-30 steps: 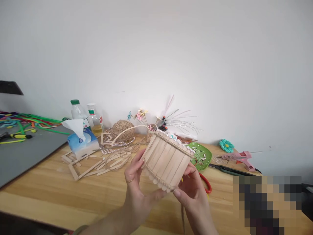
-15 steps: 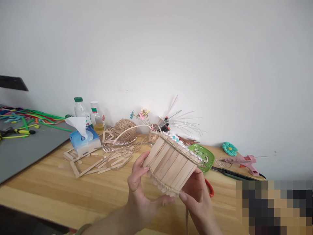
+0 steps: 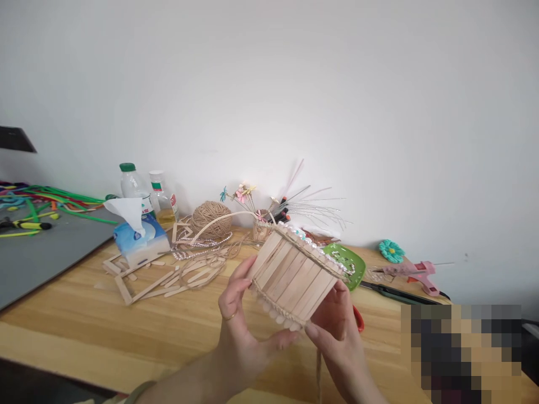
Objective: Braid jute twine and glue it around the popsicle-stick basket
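Between my two hands, raised over the table, is a tilted basket [image 3: 295, 272] made of wooden craft sticks. Braided twine runs along both its edges, and white pearl beads [image 3: 314, 245] line the upper rim. My left hand [image 3: 242, 325] grips the left side, fingers at the edge and thumb under the rounded stick ends. On the right, my right hand [image 3: 337, 328] pinches the lower corner with its thumb, while its other fingers go behind the basket. A loose length of twine [image 3: 319, 370] hangs below that hand.
Behind stand a twine ball [image 3: 211, 219], a tissue pack [image 3: 141, 238] and two bottles. Loose craft sticks [image 3: 155, 283] lie left. To the right are a green tray [image 3: 351, 269] with beads, a pink glue gun [image 3: 423, 275], a teal flower [image 3: 391, 251] and a partly hidden red handle [image 3: 359, 318].
The view has shifted a little, so most things appear slightly further left. Both hands keep their hold on the basket, which is tilted much as before.
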`<action>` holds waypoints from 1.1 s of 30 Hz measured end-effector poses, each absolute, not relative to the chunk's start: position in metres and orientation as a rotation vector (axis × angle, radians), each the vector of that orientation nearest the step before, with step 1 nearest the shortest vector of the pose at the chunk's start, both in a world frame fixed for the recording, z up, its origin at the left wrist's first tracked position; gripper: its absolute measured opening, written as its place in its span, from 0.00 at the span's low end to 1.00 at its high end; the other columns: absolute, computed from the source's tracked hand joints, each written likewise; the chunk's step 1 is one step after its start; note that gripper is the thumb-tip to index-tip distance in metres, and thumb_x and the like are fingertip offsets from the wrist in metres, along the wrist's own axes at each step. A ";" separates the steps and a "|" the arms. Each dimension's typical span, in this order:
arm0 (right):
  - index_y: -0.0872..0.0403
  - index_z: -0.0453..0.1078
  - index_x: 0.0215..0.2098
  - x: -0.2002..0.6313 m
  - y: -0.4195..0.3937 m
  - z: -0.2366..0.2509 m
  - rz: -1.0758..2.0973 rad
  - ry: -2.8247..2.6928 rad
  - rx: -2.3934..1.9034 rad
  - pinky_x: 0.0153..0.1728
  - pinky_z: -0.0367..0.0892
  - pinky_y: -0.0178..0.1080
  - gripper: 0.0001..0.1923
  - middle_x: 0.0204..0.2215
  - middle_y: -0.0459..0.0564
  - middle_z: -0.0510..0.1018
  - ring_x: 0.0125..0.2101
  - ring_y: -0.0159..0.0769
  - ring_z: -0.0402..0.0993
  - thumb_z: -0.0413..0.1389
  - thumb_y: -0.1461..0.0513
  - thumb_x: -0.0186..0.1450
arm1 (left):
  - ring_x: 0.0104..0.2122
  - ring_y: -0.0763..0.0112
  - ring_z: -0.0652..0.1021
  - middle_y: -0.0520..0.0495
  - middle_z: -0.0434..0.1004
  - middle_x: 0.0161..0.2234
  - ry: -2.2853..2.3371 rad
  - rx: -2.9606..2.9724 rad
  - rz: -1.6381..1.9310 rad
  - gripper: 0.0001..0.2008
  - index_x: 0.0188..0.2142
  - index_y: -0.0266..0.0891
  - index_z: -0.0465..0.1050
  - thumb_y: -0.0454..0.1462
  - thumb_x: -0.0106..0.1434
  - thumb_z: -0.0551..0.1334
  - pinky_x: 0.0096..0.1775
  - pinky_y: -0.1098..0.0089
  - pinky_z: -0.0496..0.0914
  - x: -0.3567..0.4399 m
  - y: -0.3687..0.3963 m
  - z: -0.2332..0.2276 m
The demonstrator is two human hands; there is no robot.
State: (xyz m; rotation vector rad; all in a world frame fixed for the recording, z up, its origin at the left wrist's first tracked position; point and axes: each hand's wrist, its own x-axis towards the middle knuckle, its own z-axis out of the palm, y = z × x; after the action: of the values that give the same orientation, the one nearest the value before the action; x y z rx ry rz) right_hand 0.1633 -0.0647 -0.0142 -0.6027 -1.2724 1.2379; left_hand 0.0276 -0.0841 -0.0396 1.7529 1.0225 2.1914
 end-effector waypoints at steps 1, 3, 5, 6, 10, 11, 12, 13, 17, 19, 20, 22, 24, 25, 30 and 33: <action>0.45 0.55 0.47 0.163 -0.065 -0.013 1.231 -1.273 -0.608 0.50 0.62 0.46 0.32 0.55 0.51 0.60 0.51 0.44 0.64 0.65 0.55 0.49 | 0.58 0.49 0.60 0.33 0.53 0.58 1.022 1.749 2.186 0.40 0.51 0.46 0.50 0.34 0.44 0.72 0.53 0.44 0.57 0.028 -0.083 -0.039; 0.45 0.54 0.47 0.161 -0.064 -0.013 1.234 -1.274 -0.590 0.49 0.63 0.47 0.33 0.55 0.53 0.59 0.52 0.45 0.63 0.65 0.54 0.49 | 0.59 0.49 0.58 0.33 0.51 0.59 1.013 1.757 2.180 0.43 0.51 0.47 0.50 0.33 0.41 0.73 0.54 0.43 0.55 0.029 -0.081 -0.038; 0.46 0.52 0.47 0.159 -0.063 -0.014 1.256 -1.265 -0.564 0.49 0.64 0.48 0.34 0.55 0.54 0.59 0.52 0.46 0.62 0.65 0.54 0.49 | 0.59 0.50 0.58 0.33 0.49 0.60 1.000 1.771 2.180 0.45 0.51 0.47 0.49 0.32 0.38 0.74 0.54 0.45 0.57 0.030 -0.078 -0.036; 0.46 0.52 0.47 0.158 -0.062 -0.014 1.263 -1.257 -0.561 0.48 0.64 0.48 0.34 0.55 0.54 0.59 0.52 0.46 0.62 0.65 0.55 0.49 | 0.59 0.50 0.58 0.34 0.49 0.59 0.995 1.763 2.186 0.45 0.51 0.47 0.49 0.32 0.38 0.74 0.54 0.47 0.58 0.030 -0.077 -0.035; 0.45 0.51 0.47 0.156 -0.062 -0.012 1.304 -1.246 -0.583 0.46 0.66 0.46 0.33 0.54 0.53 0.61 0.50 0.42 0.65 0.65 0.57 0.51 | 0.58 0.55 0.60 0.37 0.50 0.58 1.008 1.615 2.167 0.41 0.49 0.47 0.50 0.32 0.41 0.72 0.50 0.54 0.65 0.032 -0.077 -0.027; 0.45 0.51 0.47 0.156 -0.062 -0.011 1.322 -1.242 -0.600 0.45 0.67 0.45 0.32 0.53 0.53 0.61 0.50 0.41 0.65 0.64 0.57 0.51 | 0.58 0.55 0.60 0.37 0.51 0.58 1.028 1.548 2.140 0.40 0.49 0.47 0.50 0.32 0.41 0.72 0.50 0.54 0.65 0.032 -0.078 -0.026; 0.45 0.51 0.47 0.156 -0.062 -0.009 1.337 -1.237 -0.628 0.45 0.67 0.45 0.32 0.53 0.53 0.61 0.50 0.41 0.65 0.64 0.56 0.52 | 0.58 0.55 0.60 0.38 0.51 0.58 1.056 1.470 2.103 0.40 0.49 0.47 0.51 0.33 0.42 0.72 0.50 0.54 0.65 0.032 -0.079 -0.024; 0.46 0.51 0.47 0.156 -0.063 -0.007 1.345 -1.231 -0.672 0.44 0.68 0.44 0.31 0.54 0.53 0.60 0.50 0.41 0.65 0.63 0.55 0.52 | 0.58 0.55 0.59 0.38 0.51 0.58 1.085 1.385 2.062 0.39 0.49 0.47 0.51 0.34 0.42 0.72 0.50 0.53 0.64 0.031 -0.079 -0.023; 0.49 0.52 0.46 0.160 -0.063 -0.004 1.457 -1.337 -0.911 0.31 0.69 0.39 0.29 0.48 0.54 0.64 0.36 0.37 0.73 0.60 0.49 0.53 | 0.57 0.55 0.60 0.40 0.53 0.57 1.144 1.147 2.008 0.38 0.47 0.47 0.52 0.36 0.41 0.72 0.52 0.51 0.61 0.027 -0.079 -0.020; 0.52 0.55 0.44 0.163 -0.065 -0.004 1.601 -1.455 -0.962 0.22 0.63 0.33 0.26 0.37 0.50 0.69 0.24 0.30 0.71 0.56 0.46 0.55 | 0.57 0.56 0.61 0.41 0.54 0.57 1.139 1.126 2.040 0.37 0.46 0.47 0.53 0.35 0.40 0.72 0.52 0.52 0.62 0.024 -0.077 -0.019; 0.53 0.58 0.41 0.164 -0.065 -0.004 1.663 -1.512 -0.958 0.21 0.60 0.32 0.24 0.32 0.47 0.70 0.20 0.28 0.68 0.54 0.45 0.57 | 0.57 0.56 0.61 0.41 0.54 0.57 1.132 1.130 2.051 0.37 0.46 0.47 0.53 0.35 0.41 0.72 0.52 0.53 0.62 0.023 -0.076 -0.018; 0.56 0.62 0.32 0.167 -0.067 -0.003 1.725 -1.599 -0.936 0.22 0.56 0.31 0.22 0.22 0.44 0.68 0.18 0.26 0.62 0.51 0.45 0.59 | 0.56 0.58 0.62 0.41 0.54 0.57 1.111 1.146 2.069 0.37 0.47 0.48 0.52 0.34 0.41 0.72 0.51 0.56 0.64 0.021 -0.074 -0.018; 0.56 0.63 0.25 0.170 -0.068 0.001 1.685 -1.656 -0.943 0.22 0.53 0.31 0.23 0.16 0.42 0.63 0.18 0.25 0.57 0.50 0.44 0.59 | 0.55 0.59 0.64 0.42 0.55 0.56 1.096 1.147 2.078 0.37 0.47 0.48 0.53 0.33 0.42 0.71 0.49 0.57 0.65 0.018 -0.072 -0.017; 0.56 0.64 0.22 0.171 -0.068 0.003 1.629 -1.673 -0.969 0.21 0.51 0.31 0.24 0.15 0.41 0.60 0.18 0.26 0.54 0.51 0.44 0.59 | 0.54 0.60 0.64 0.42 0.56 0.55 1.092 1.137 2.083 0.36 0.46 0.48 0.53 0.33 0.42 0.71 0.49 0.58 0.66 0.017 -0.071 -0.017; 0.55 0.65 0.21 0.177 -0.067 0.018 1.337 -1.692 -1.075 0.19 0.47 0.32 0.23 0.16 0.41 0.57 0.18 0.26 0.50 0.54 0.43 0.55 | 0.51 0.61 0.67 0.45 0.59 0.52 1.080 1.003 2.046 0.34 0.45 0.48 0.54 0.35 0.42 0.71 0.48 0.59 0.66 0.012 -0.068 -0.020; 0.55 0.65 0.23 0.178 -0.068 0.022 1.358 -1.689 -1.102 0.17 0.48 0.31 0.23 0.16 0.40 0.57 0.17 0.26 0.50 0.53 0.43 0.55 | 0.49 0.62 0.68 0.46 0.60 0.50 1.057 0.930 2.027 0.33 0.44 0.48 0.55 0.36 0.42 0.71 0.45 0.61 0.68 0.010 -0.065 -0.023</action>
State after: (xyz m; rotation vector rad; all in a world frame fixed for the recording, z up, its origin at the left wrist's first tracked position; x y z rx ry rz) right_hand 0.1782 -0.0677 0.0217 -1.1022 -1.6887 1.3578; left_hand 0.0099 -0.0651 -0.0231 0.9301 1.0566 2.0267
